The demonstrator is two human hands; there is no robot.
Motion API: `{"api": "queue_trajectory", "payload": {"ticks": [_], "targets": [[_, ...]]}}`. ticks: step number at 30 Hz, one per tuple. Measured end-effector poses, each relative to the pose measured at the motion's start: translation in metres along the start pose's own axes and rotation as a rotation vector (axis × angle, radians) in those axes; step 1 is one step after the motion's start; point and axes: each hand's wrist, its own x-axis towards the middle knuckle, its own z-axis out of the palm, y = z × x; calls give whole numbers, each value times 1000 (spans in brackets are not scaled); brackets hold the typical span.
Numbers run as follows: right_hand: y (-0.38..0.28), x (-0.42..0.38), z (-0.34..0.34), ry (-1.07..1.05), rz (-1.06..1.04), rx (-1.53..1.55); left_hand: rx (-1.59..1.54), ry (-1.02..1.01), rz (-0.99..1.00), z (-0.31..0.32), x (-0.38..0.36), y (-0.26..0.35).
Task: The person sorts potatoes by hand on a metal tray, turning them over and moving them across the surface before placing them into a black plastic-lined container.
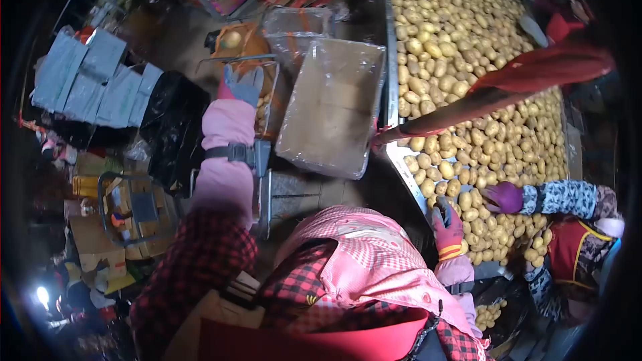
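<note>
Potatoes (498,137) crowd against my right hand (447,225), gloved and set at the near edge of the heap, fingers pointing away from me; I can't tell how tightly they curl or whether one potato is held. My left hand (243,85) stretches far out beside a metal bar (257,57), fingers seemingly loose, though contact is unclear. Between my arms sits a box (334,103), mouth up, clear plastic along its edges, probably to protect it. The metal rim (406,170) likely keeps the heap from rolling off. Across it, a co-worker's purple-gloved hand (505,198) touches the potatoes.
</note>
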Motion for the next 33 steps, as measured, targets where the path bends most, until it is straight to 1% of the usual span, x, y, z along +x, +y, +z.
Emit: {"api": "queue_trajectory", "payload": {"ticks": [1,2,3,4,5,6,7,8,9,12,15,16,17,18,19,20,21,23,24,25,27,29,30,33], "targets": [[11,0,0,8,-24,-24,108,-80,-64,8,-28,-8],[21,-9,-7,44,-22,-57,219,-176,-164,13,-47,-30],[36,-15,-8,87,20,-107,191,-313,-394,-9,-51,-57],[48,-24,-11,124,-31,-189,197,-465,-639,-30,-54,-84],[38,-39,-14,168,39,-141,234,-622,-854,-52,-59,-112],[40,-53,-14,258,33,-267,472,-423,-792,-44,-101,-149],[11,-60,-20,184,150,-171,340,-614,-1175,-51,-107,-175],[11,-68,-22,186,167,-191,175,-794,-1535,-55,-104,-198],[13,-78,-24,177,175,-209,793,-739,-1251,-20,-147,-200],[31,-113,-21,207,258,-217,972,-778,-1266,9,-176,-242],[53,-135,-19,239,355,52,1016,-828,-1235,18,-186,-277],[57,-141,-20,269,353,23,989,-852,-1108,12,-181,-289],[68,-146,-21,255,351,-45,956,-877,-978,4,-173,-303],[84,-151,-19,237,349,-111,1094,-913,-748,-1,-163,-318],[101,-156,-15,217,351,-179,941,-819,-615,9,-173,-337],[109,-164,-6,368,277,-124,1288,-1031,-131,21,-170,-346],[118,-176,-2,394,317,-123,1566,-1209,420,32,-165,-357],[117,-182,-4,441,383,-127,1945,-1151,653,24,-164,-406],[116,-181,-7,417,427,-96,2127,-1100,784,18,-163,-428],[113,-181,-9,447,427,-122,2140,-1174,812,27,-174,-441],[108,-186,-13,490,429,-177,1671,-1540,670,66,-199,-462],[109,-186,-21,471,423,-141,1415,-1636,540,83,-217,-478],[109,-182,-25,466,413,-122,1401,-1642,576,90,-227,-478],[103,-178,-32,474,469,-49,1471,-1617,676,87,-229,-467]]}}
